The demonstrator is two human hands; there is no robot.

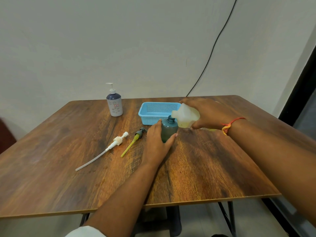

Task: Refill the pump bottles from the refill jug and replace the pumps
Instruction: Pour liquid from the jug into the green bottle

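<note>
Head view: wooden table [85,168], pale wall [119,40].

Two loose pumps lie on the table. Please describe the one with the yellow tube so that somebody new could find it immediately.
Start at the blue basket on the wooden table. Just in front of it the left hand steadies a teal bottle. The grey pump lies beside that hand; unlike the white pump further left, its tube is short and yellow.

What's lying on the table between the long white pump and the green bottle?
The grey pump with its yellow tube lies there, and the left hand gripping the green bottle, as the head view shows.
</note>
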